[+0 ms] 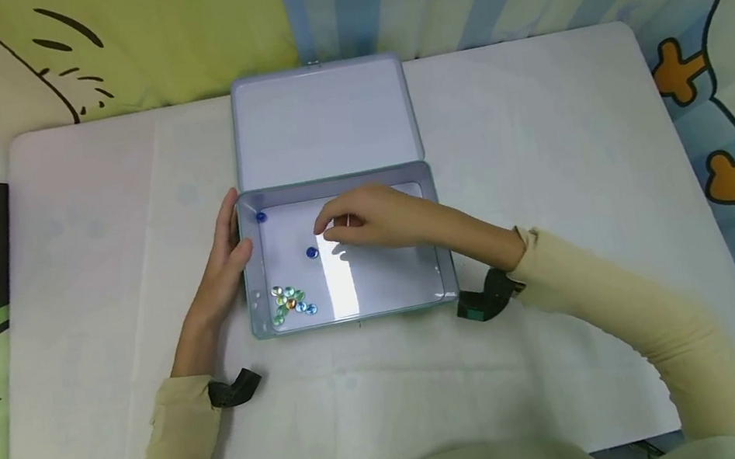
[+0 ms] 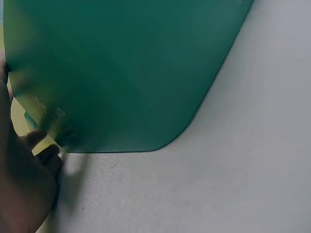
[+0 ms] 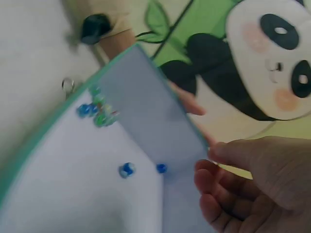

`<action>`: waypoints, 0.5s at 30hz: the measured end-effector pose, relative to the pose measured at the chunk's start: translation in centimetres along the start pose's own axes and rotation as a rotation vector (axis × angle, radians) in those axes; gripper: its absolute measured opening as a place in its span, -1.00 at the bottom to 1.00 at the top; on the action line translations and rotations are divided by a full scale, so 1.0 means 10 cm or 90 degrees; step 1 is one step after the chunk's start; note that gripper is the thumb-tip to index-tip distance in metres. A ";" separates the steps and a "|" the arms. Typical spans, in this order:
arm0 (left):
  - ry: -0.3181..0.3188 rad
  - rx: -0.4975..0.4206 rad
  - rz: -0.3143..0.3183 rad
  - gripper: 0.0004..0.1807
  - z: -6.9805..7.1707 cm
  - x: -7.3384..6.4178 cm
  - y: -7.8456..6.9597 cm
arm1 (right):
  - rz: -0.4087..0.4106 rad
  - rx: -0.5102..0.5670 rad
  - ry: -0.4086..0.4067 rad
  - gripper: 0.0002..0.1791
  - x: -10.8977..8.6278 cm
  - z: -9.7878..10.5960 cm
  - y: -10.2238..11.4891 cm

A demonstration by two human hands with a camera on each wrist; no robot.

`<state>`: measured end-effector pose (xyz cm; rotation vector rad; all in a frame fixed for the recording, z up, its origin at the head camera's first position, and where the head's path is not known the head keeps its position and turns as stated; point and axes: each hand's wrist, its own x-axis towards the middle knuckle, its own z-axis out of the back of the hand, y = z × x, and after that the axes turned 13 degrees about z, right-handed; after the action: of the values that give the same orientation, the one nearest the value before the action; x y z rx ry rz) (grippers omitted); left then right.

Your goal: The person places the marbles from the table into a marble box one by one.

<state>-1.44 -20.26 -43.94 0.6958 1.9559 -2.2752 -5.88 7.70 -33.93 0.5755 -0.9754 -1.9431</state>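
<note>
A rectangular tin box [image 1: 356, 319] lies with its lid [image 1: 324, 122] folded back. My left hand [image 1: 222, 277] rests its extended fingers and thumb along the box's left wall; in the left wrist view that hand [image 2: 29, 179] is beside the green outer side [image 2: 131, 82]. Over the box's interior hovers my right hand [image 1: 373, 217], fingers loosely bent, thumb and index tips apart, with nothing visible between them. A blue marble [image 1: 312, 252] lies just below those fingertips, and another blue marble [image 1: 261, 217] sits in the far left corner. Several green, light blue and amber marbles [image 1: 289, 303] cluster near left.
The box stands on a white-covered table [image 1: 578, 121]. A black wrist camera [image 1: 235, 389] is strapped to the left forearm, and another wrist camera [image 1: 487, 297] to the right. Behind the table hangs a cartoon-print cloth [image 1: 171, 37].
</note>
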 end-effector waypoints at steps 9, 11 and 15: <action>-0.187 0.457 -0.115 -0.03 0.00 -0.36 -0.14 | 0.139 -0.378 -0.406 -0.52 -0.93 -0.08 -0.17; -0.271 0.572 -0.125 0.05 0.01 -0.45 -0.19 | 0.109 -0.460 -0.441 -0.37 -1.11 -0.11 -0.29; -0.352 0.639 -0.132 0.01 0.03 -0.59 -0.20 | -0.018 -0.476 -0.400 -0.16 -1.45 -0.18 -0.52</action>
<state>3.11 -21.58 -39.87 -0.1612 0.6052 -3.0536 0.42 21.01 -38.89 -0.4726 -0.5023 -2.3589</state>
